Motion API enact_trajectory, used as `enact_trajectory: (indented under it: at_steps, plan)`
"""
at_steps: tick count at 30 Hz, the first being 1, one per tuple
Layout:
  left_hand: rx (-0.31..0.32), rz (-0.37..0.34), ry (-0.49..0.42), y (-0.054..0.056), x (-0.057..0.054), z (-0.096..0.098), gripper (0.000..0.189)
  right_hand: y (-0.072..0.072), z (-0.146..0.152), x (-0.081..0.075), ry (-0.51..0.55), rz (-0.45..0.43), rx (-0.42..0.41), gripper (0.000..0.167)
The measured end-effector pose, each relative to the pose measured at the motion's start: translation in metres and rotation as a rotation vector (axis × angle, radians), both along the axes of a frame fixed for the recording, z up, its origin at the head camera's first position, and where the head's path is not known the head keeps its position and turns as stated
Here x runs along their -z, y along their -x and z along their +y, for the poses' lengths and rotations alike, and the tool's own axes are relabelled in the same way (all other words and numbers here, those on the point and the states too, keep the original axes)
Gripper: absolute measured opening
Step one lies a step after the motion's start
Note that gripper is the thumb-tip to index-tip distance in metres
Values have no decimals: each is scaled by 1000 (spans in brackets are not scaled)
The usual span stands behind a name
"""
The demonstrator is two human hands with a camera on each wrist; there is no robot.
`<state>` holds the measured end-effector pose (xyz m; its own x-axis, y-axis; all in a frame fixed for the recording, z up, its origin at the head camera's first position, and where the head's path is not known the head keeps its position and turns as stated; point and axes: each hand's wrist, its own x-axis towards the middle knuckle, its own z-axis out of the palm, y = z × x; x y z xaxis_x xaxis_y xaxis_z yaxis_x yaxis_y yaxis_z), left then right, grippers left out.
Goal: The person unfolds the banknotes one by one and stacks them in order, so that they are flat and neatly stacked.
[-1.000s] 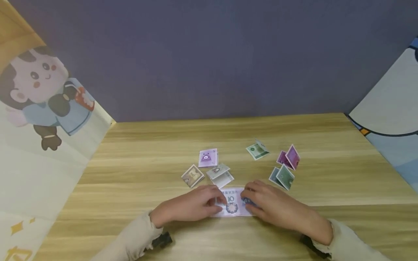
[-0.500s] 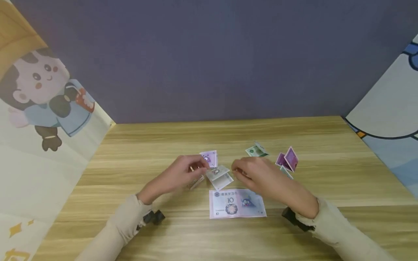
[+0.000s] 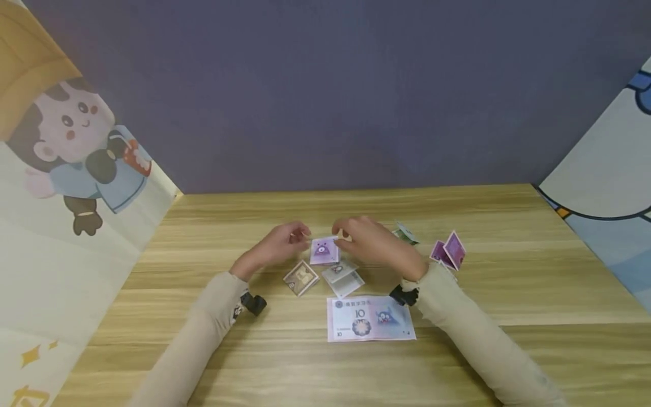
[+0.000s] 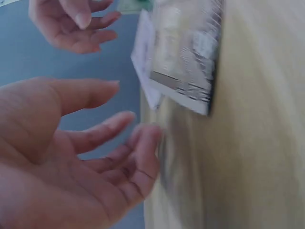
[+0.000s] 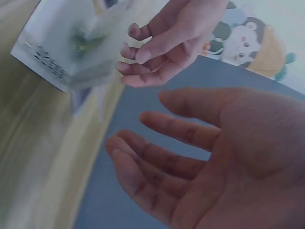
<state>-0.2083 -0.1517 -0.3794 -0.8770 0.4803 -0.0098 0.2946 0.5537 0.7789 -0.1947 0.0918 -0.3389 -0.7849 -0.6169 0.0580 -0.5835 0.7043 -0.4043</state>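
Moved up-frame, left hand (image 3: 277,244) and right hand (image 3: 370,240), loosely spread, flank the central purple note (image 3: 323,255), contact unclear; unfolding it likely needs pinching.

The right hand (image 3: 368,240) partly hides the green note (image 3: 407,232); the bottom edge crops both sleeves (image 3: 195,333).

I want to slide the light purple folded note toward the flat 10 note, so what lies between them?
The half-open grey folded note lies between the light purple folded note and the flat 10 note; the head view shows it.
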Motion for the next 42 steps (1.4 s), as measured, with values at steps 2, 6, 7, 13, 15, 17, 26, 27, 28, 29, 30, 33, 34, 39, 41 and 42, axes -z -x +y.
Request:
enact_trajectory:
  at_steps: [2, 6, 7, 13, 15, 17, 26, 27, 28, 29, 30, 33, 34, 39, 41, 42]
  plan:
    - [12, -5, 42, 2, 3, 2, 35, 6, -5, 8, -12, -7, 20, 31]
    - [-8, 12, 129, 2, 5, 10, 50, 8, -11, 20, -74, -55, 82, 41]
    - [-18, 16, 157, 2, 5, 12, 52, 7, -13, 23, -93, -71, 92, 44]
    - [-58, -3, 232, -6, 11, 18, 46, 4, -15, 40, -114, -205, 72, 60]
    - [-46, -11, 200, -8, 13, 17, 44, 3, -14, 44, -103, -226, 71, 63]
    - [-29, -8, 154, -8, 15, 16, 43, 4, -14, 46, -89, -226, 80, 62]
    - [85, 23, 17, 1, 19, 13, 51, 13, -12, 49, -57, -252, 101, 57]
    - [86, 24, 11, 1, 20, 13, 52, 14, -12, 49, -52, -252, 101, 56]
    - [83, 22, 8, 2, 21, 13, 52, 14, -12, 49, -45, -254, 99, 56]
    - [77, 15, 5, 2, 21, 12, 53, 15, -12, 50, -39, -257, 97, 56]
    - [73, 11, 0, 3, 22, 12, 51, 16, -12, 50, -30, -257, 92, 56]
    - [60, -10, -27, 4, 22, 12, 42, 18, -10, 51, 1, -253, 73, 53]
    - [55, -13, -36, 5, 23, 12, 39, 19, -10, 51, 17, -251, 65, 52]
    - [40, 4, -51, 8, 25, 16, 29, 20, -7, 49, 82, -218, 26, 44]
    - [33, 8, -44, 9, 26, 17, 28, 20, -5, 49, 92, -200, 16, 41]
    - [31, 8, -46, 9, 26, 18, 27, 21, -5, 50, 96, -193, 12, 39]
